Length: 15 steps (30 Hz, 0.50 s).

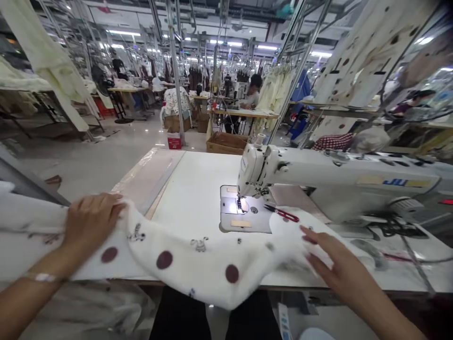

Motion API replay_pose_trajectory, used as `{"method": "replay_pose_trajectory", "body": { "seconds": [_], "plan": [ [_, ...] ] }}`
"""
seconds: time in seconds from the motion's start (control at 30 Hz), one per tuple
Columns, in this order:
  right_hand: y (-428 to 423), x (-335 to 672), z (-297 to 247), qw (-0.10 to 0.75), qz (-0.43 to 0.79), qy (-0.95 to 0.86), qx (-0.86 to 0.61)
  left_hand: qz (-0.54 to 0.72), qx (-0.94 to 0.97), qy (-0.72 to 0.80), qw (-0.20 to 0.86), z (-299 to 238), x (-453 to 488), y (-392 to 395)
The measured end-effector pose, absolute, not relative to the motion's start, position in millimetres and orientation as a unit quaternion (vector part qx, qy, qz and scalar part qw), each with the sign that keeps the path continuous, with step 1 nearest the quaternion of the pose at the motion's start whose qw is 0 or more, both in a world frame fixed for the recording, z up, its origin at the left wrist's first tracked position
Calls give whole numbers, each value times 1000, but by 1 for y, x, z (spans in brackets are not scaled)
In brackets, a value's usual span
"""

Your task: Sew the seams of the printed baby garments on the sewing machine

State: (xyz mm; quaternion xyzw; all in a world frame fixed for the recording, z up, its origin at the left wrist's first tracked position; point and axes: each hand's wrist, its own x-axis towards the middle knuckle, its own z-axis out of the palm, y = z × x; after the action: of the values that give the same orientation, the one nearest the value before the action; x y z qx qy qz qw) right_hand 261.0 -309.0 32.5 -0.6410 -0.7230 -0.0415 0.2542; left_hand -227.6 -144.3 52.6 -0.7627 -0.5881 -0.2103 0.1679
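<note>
A white cloth piece (200, 257) with dark round spots and small printed figures stretches across the front of the sewing table, its middle sagging over the edge. My left hand (92, 218) is closed around its upper left part. At the right end of the cloth, my right hand (329, 257) has its fingers apart, close against the blurred fabric; whether they touch it is unclear. Red-handled thread snips (283, 214) lie just beyond the right hand, partly over the metal needle plate (230, 222). The lit presser foot (240, 204) of the white sewing machine (339, 182) stands behind the cloth.
More white cloth (24, 250) lies on the left. A pinkish sheet (143, 174) covers the table's left back part. Cardboard box (226, 141) and a red box (174, 140) stand on the floor beyond. Metal posts and hanging garments (276, 89) surround the station; a person (253, 92) sits farther back.
</note>
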Motion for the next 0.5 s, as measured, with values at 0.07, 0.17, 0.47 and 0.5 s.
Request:
{"method": "replay_pose_trajectory", "body": {
  "seconds": [0.07,0.17,0.47,0.5],
  "plan": [
    [-315,258,30,285,-68,-706,-645,-251,-788,-541,155,40,-222,-161],
    [-322,236,25,279,-1,-751,-598,-235,-869,-431,66,32,-202,-183],
    [-269,186,23,243,53,-805,-538,-196,-928,-309,71,18,-204,-197],
    [-262,179,24,241,76,-815,-521,-197,-926,-315,72,21,-206,-195]
  ]
}}
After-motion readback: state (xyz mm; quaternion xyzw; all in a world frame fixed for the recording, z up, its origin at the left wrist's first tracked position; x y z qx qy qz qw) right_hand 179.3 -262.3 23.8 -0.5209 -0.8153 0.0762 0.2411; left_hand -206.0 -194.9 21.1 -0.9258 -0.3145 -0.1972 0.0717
